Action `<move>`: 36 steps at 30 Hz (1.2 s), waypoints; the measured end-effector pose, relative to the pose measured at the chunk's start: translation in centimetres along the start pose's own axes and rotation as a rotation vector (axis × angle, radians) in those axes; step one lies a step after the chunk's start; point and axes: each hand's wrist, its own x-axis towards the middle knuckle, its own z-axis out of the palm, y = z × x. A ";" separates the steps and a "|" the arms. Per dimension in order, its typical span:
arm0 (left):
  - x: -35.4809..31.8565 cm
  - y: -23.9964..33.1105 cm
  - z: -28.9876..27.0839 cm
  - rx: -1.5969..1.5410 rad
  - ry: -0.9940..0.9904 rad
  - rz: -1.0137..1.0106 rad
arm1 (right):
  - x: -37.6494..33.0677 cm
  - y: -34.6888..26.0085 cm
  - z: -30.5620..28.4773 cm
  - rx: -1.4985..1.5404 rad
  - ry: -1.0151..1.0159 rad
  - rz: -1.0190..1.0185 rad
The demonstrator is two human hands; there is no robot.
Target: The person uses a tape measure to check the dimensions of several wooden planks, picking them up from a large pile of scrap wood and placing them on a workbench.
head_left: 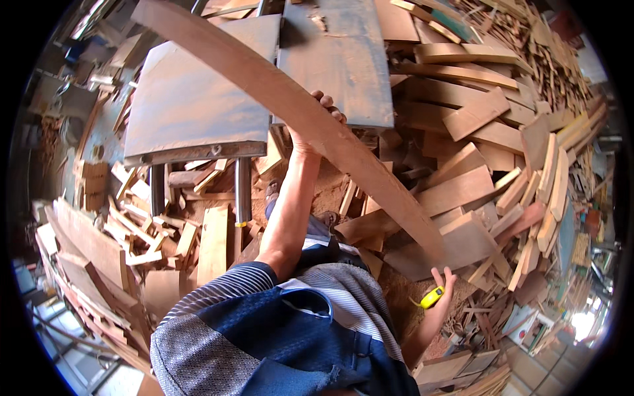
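A long, flat wooden board (290, 102) slants across the view from the upper left to the lower right. My left hand (329, 107) grips it around its middle, fingertips curling over the far edge while the board hides the palm. Down at the right, my right hand (448, 290) holds a yellow tape measure (432, 297) against the palm, with some fingers stretched upward. The board's lower end lies just above that hand, apart from it. No tape is clearly seen drawn out along the board.
A dusty two-part metal machine table (205, 92) stands ahead, with metal bars (243, 191) below its near edge. Stacked boards (462, 191) crowd the right side. Offcuts (152, 231) litter the floor at left, and large planks (92, 241) lean there.
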 end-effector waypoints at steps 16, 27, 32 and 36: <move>-9.2 15.3 -3.6 -0.178 -0.274 0.534 | 4.8 -3.3 13.7 -0.096 -0.235 0.193; -8.6 19.4 -4.7 -0.221 -0.288 0.572 | 0.1 -5.5 18.7 -0.177 -0.230 -0.045; -7.0 20.8 -4.3 -0.219 -0.300 0.547 | -1.3 -4.7 20.1 -0.126 -0.156 -0.034; -6.1 22.2 -4.9 -0.274 -0.290 0.511 | -3.0 -4.5 22.0 -0.121 -0.122 -0.023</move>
